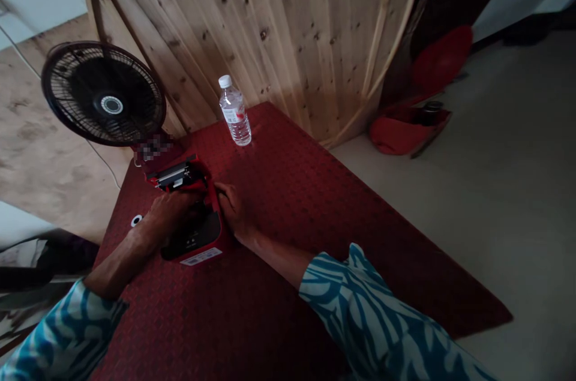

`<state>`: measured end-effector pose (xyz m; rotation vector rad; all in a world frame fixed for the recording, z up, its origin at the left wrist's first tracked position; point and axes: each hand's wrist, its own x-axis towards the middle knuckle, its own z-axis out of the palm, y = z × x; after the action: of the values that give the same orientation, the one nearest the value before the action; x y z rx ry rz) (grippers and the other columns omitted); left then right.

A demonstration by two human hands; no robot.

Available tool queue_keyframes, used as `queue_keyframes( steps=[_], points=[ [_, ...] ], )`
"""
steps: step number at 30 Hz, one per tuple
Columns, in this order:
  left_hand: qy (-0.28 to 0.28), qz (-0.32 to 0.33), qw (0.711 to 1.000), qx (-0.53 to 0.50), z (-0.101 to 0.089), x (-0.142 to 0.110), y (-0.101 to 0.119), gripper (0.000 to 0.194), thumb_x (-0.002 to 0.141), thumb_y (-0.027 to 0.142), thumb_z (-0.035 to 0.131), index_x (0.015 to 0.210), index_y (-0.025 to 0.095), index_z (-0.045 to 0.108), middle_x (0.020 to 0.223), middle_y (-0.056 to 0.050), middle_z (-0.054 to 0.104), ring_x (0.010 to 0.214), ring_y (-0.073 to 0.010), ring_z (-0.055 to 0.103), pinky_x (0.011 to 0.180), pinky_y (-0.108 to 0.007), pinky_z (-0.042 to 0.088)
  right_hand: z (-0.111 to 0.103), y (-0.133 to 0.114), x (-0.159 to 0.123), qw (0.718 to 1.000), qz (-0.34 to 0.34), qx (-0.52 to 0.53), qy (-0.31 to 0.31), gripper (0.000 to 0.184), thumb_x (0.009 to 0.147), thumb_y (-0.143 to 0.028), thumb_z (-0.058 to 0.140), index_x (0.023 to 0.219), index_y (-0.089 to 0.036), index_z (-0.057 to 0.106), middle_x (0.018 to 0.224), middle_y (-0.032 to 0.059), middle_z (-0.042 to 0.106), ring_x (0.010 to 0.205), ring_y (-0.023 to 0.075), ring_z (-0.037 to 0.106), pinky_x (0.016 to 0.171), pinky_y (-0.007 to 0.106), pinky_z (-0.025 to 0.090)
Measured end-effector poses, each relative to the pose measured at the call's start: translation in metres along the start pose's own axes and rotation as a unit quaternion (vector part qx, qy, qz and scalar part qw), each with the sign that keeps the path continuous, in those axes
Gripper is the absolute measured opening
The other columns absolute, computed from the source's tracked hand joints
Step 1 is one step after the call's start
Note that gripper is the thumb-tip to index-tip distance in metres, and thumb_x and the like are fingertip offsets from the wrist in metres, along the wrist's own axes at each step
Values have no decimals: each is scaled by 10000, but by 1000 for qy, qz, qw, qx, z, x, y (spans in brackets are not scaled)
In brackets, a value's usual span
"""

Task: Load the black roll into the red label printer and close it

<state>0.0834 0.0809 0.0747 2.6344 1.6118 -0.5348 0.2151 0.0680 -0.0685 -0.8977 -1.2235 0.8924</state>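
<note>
Head view: left hand (173, 212) reaches into open red device (198, 233) near surface's left edge (117, 222); right hand (234, 212) touches its side; cannot tell either grip

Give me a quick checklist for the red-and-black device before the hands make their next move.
1. Lid raised: ok, it stands open at the back of the red-and-black device.
2. Right hand placed at the device's side: ok.
3. Left hand holding something inside: cannot tell, the fingertips are hidden.
4. White ring-shaped item on the table: ok, beside the left wrist; whether they touch, cannot tell.
5. Bottle upright and apart from both hands: ok, with its cap on.
6. Fan switched off: cannot tell from this picture.
</note>
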Motion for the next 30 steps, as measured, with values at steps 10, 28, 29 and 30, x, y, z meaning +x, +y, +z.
queue_keyframes(
  steps=[10, 28, 29, 30],
  points=[
    [83, 85, 990, -76, 9, -12, -17, 321, 910, 310, 517, 1188, 257, 668, 1184, -80, 720, 1059, -283, 681, 870, -388, 530, 0, 1, 0, 1000, 11, 19, 5, 349, 931, -309, 390, 1211, -279, 597, 1224, 50, 624, 1191, 194, 544, 1079, 408, 406],
    [363, 43, 912, -185, 60, -74, 7, 199, 975, 274, 507, 958, 219, 698, 916, -27, 735, 873, -192, 671, 818, -332, 458, -3, 2, -3, 1000, 22, 19, 9, 339, 921, -370, 416, 1189, -290, 608, 1231, 42, 634, 1198, 202, 552, 1083, 407, 395],
    [376, 51, 910, -166, 60, -76, 9, 191, 977, 252, 505, 958, 217, 692, 918, -31, 734, 879, -193, 665, 842, -342, 448, -3, 2, -3, 1000, 20, 18, 8, 338, 920, -367, 415, 1187, -288, 607, 1227, 43, 637, 1193, 201, 556, 1080, 406, 398],
    [388, 62, 907, -148, 61, -78, 12, 183, 976, 230, 506, 956, 217, 687, 922, -34, 734, 883, -193, 661, 866, -353, 439, -3, 2, -3, 1000, 19, 16, 9, 338, 920, -364, 414, 1187, -287, 607, 1222, 44, 638, 1187, 198, 560, 1076, 402, 401]
  ],
)
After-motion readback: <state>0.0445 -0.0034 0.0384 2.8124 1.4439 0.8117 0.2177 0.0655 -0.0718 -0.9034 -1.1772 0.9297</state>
